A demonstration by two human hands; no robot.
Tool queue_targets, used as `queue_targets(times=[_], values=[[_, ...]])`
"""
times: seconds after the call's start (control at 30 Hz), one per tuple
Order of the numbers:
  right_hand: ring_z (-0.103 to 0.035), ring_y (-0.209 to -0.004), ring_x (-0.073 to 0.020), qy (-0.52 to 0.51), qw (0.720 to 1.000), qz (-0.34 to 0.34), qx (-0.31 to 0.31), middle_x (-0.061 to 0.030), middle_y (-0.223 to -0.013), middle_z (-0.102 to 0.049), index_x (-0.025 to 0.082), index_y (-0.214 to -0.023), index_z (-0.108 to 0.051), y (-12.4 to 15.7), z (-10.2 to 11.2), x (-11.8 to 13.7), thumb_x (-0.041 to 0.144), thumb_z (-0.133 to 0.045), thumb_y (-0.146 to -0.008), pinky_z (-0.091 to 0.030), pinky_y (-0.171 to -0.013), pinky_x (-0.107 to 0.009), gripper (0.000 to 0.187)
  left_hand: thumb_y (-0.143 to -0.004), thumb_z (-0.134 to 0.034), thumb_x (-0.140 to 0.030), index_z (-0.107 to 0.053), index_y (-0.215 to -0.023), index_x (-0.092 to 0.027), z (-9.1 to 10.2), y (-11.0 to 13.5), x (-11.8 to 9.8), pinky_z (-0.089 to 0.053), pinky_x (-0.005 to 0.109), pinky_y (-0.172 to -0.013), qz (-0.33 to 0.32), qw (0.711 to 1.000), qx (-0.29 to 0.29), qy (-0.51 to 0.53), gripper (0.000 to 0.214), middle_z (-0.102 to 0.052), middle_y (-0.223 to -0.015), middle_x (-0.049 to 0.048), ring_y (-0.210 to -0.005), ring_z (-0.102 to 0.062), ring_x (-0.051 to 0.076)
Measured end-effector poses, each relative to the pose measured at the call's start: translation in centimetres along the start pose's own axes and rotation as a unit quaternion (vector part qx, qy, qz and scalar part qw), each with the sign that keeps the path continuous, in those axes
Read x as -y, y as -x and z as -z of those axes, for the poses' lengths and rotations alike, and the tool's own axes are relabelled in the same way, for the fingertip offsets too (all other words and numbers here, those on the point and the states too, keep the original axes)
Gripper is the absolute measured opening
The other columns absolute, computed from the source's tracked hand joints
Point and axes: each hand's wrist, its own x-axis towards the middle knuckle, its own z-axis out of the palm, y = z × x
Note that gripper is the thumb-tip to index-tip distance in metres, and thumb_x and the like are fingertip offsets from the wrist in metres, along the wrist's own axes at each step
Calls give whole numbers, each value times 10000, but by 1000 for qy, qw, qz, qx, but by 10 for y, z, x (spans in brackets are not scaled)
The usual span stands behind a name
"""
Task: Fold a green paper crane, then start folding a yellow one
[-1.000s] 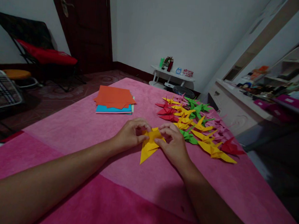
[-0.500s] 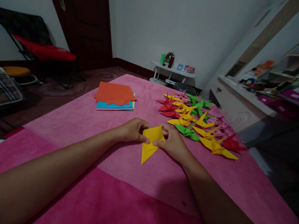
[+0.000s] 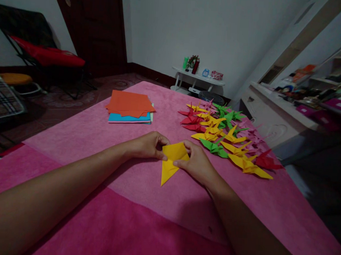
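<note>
A partly folded sheet of yellow origami paper (image 3: 173,152) is held between both hands just above the pink-covered table (image 3: 143,213), one pointed corner toward me. My left hand (image 3: 152,145) pinches its left edge, thumb on top and fingers behind. On the right edge, my right hand (image 3: 195,161) grips the paper with the thumb pressed on its face; the other fingers are partly hidden behind it. Several folded paper cranes in yellow (image 3: 248,166), green (image 3: 213,147), red (image 3: 193,127) and pink stand in rows to the right of my right hand.
A stack of paper sheets, orange (image 3: 131,102) on top and blue (image 3: 128,117) beneath, lies at the table's far left. Beyond are a small white table (image 3: 201,76) with bottles and a plant, a folding chair (image 3: 48,54), and a cluttered dresser (image 3: 277,110) at right.
The right part of the yellow paper has opened out a little wider. My left hand has shifted slightly left, its thumb nearer the paper's edge. The whole view has tilted slightly.
</note>
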Motion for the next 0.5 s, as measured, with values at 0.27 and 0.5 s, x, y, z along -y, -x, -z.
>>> queue_targets(times=[0.27,0.5], values=[[-598,-642,-151,30,999,22,12,25,-750,-654,193,-819,-620,1,0,-1,105,-647,-599,-457,-539,-237,239,-685,-702,-200,-713,-800,-154,-2,2,-6,-461,221,-641,-35,996,-26,-75,125,-660,-746,16,-678,-585,135],[-606,-681,-154,58,998,30,17,18,-760,-662,189,-808,-659,1,3,1,88,-631,-613,-460,-587,-244,221,-651,-720,-168,-725,-706,-182,-3,4,-10,-440,244,-674,-74,977,-61,-190,58,-636,-640,12,-660,-590,150]])
